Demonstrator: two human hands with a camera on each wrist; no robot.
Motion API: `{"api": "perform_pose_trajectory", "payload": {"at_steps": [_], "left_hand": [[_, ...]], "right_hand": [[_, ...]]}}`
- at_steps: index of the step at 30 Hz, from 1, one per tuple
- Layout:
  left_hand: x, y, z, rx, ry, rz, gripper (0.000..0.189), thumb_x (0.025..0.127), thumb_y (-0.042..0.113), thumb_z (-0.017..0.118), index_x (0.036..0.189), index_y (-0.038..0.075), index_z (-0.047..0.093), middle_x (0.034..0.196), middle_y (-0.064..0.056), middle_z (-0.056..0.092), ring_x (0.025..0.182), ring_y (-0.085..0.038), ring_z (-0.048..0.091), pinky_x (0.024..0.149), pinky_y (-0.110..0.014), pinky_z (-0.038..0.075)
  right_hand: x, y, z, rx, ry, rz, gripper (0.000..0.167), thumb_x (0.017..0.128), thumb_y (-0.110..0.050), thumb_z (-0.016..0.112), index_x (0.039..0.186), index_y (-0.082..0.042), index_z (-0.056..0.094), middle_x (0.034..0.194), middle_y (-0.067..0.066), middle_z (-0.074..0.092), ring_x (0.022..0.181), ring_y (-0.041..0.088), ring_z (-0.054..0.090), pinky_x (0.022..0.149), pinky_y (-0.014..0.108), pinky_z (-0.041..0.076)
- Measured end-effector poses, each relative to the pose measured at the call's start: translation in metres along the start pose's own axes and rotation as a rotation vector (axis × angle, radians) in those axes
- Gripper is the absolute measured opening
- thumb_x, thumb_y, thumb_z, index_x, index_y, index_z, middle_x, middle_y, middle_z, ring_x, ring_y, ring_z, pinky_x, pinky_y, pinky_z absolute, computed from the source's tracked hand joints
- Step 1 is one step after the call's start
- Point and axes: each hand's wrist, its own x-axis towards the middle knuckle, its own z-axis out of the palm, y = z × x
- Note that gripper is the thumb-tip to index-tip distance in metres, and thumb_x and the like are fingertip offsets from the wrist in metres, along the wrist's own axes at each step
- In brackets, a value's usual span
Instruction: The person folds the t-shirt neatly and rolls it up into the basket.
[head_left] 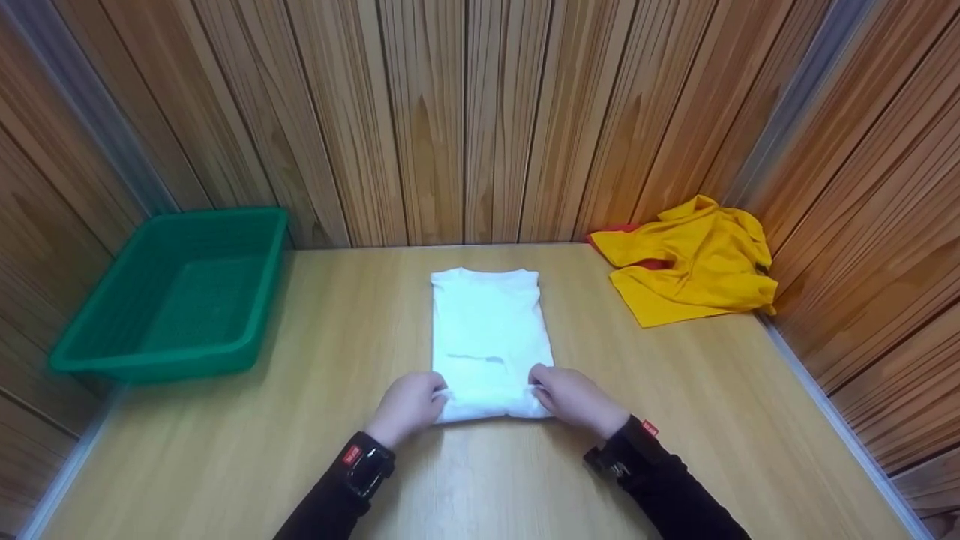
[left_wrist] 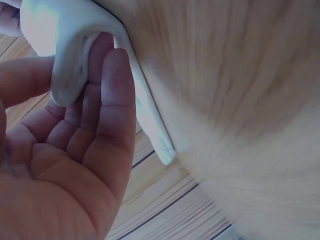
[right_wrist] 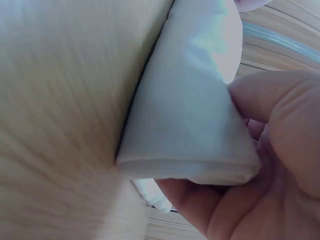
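A white T-shirt point(head_left: 491, 322), folded into a narrow rectangle, lies flat on the table with its neckline toward the back wall. Its near end is turned up into a thick fold. At the left corner of that fold, my left hand point(head_left: 409, 409) pinches the cloth between thumb and fingers. My right hand point(head_left: 577, 397) grips the opposite corner. In the left wrist view the folded layer of the white T-shirt point(left_wrist: 70, 75) sits between thumb and fingers. The right wrist view shows the rolled edge of the white T-shirt point(right_wrist: 190, 115), with fingers beneath and thumb on the other side.
A green plastic basket point(head_left: 161, 360) stands at the left on the wooden table point(head_left: 337, 315). Crumpled yellow cloth point(head_left: 697, 262) lies at the back right, with some red cloth point(head_left: 619, 228) showing under it. Wood-panelled walls point(head_left: 442, 120) enclose the back and both sides.
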Motion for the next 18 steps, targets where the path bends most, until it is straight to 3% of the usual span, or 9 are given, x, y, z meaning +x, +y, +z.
{"api": "perform_pose_trajectory", "payload": {"at_steps": [9,18], "left_hand": [[0.014,-0.003,0.004,0.053,-0.021,-0.072,0.005,0.086,0.007,0.065,0.086,0.004,0.069,0.084,-0.007,0.069,0.078,-0.026,0.065,0.075,-0.042,0.053],[0.017,-0.002,0.008,0.109,-0.002,-0.039,0.005,0.083,0.006,0.067,0.085,0.002,0.07,0.084,-0.008,0.07,0.08,-0.029,0.066,0.075,-0.042,0.053]], "right_hand": [[0.014,0.005,0.007,-0.072,-0.01,0.073,0.006,0.097,-0.012,0.06,0.093,-0.008,0.06,0.081,0.004,0.061,0.073,0.022,0.057,0.07,0.041,0.051],[0.022,0.007,0.009,-0.198,0.042,0.045,0.006,0.09,-0.013,0.071,0.088,-0.009,0.066,0.08,0.002,0.057,0.075,0.022,0.056,0.068,0.038,0.049]]}}
